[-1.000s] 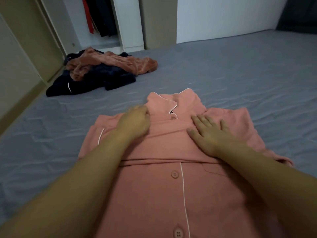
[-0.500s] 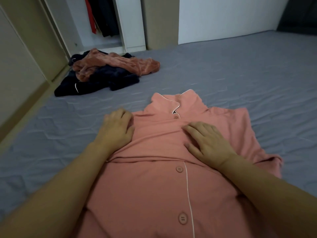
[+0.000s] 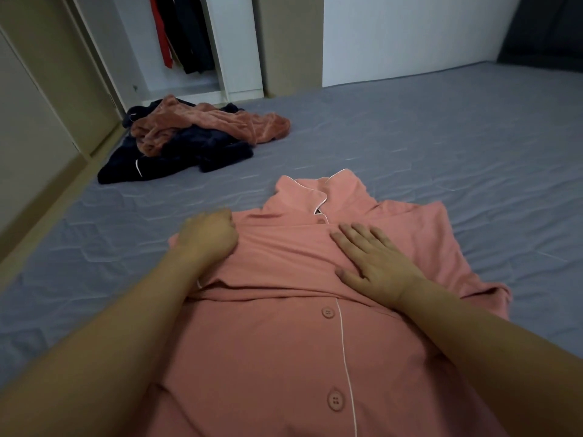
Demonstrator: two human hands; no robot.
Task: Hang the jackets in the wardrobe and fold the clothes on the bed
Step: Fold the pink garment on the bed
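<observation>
The head view looks down on a pink pajama shirt (image 3: 284, 342) that lies spread, front side up, on the grey bed (image 3: 441, 146). The shirt has white piping and pink buttons, its collar points away from the person, and one sleeve is folded across the chest.

The left hand (image 3: 206, 239) rests at the left shoulder of the shirt. Its fingers are curled under, and it seems that they pinch the edge of the cloth there — the fingertips themselves are hidden, so this grip is not fully sure. The right hand (image 3: 375, 263) lies flat on the folded sleeve near the middle of the chest, with the fingers straight and a little spread; it presses the cloth and holds nothing.

Further away, near the left edge of the bed, there is an unfolded pile: a rust-pink fleece garment (image 3: 214, 121) on top of a dark navy garment (image 3: 176, 156). Behind the pile stands the open wardrobe (image 3: 233, 52) — inside it hang dark clothes (image 3: 192, 33) and one red piece (image 3: 161, 29).
</observation>
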